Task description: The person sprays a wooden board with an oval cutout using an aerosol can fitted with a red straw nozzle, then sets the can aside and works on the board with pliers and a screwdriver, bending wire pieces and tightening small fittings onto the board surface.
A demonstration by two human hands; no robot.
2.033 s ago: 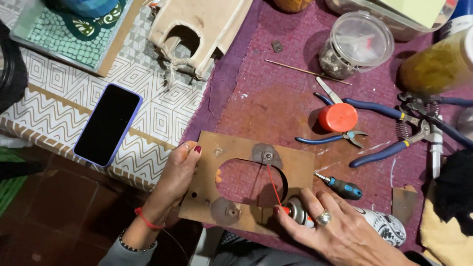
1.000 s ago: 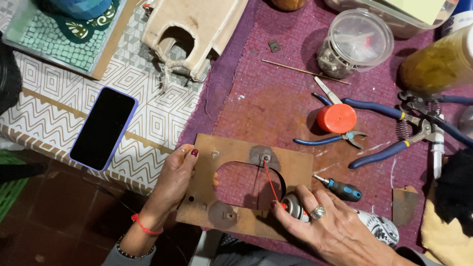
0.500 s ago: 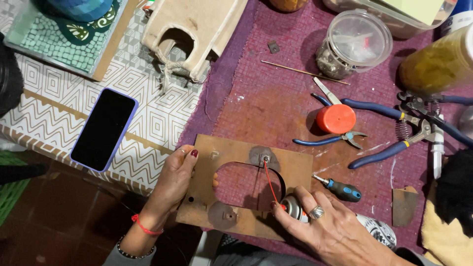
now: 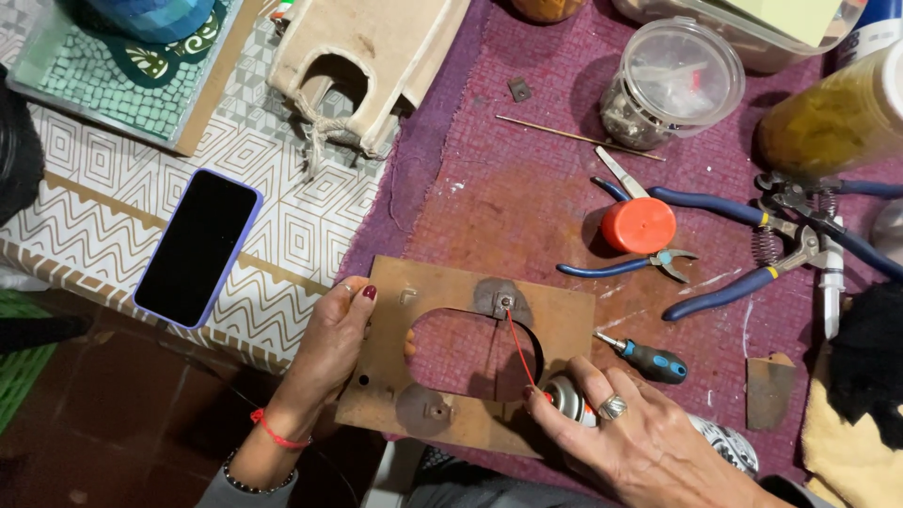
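Note:
A rusty brown metal plate [image 4: 564,325] with a large oval hole lies at the table's near edge on a purple cloth. My left hand [image 4: 329,343] grips the plate's left edge. My right hand [image 4: 625,437] holds a spray can [image 4: 569,400] at the plate's lower right corner. The can's thin red straw [image 4: 519,348] runs up to a small bolt [image 4: 505,301] on a grey patch at the top of the hole. A second grey patch with a bolt [image 4: 423,409] sits on the plate's bottom edge.
A small screwdriver [image 4: 649,359] lies right of the plate. Blue-handled pliers [image 4: 677,259], an orange cap [image 4: 639,224] and more pliers [image 4: 790,254] lie further back. A clear jar [image 4: 663,85], a dark phone [image 4: 198,246] and a wooden piece [image 4: 376,47] sit around.
The view has shifted slightly. My right hand and the can have edged a little left along the plate; the straw stays at the top bolt. My left hand keeps its grip.

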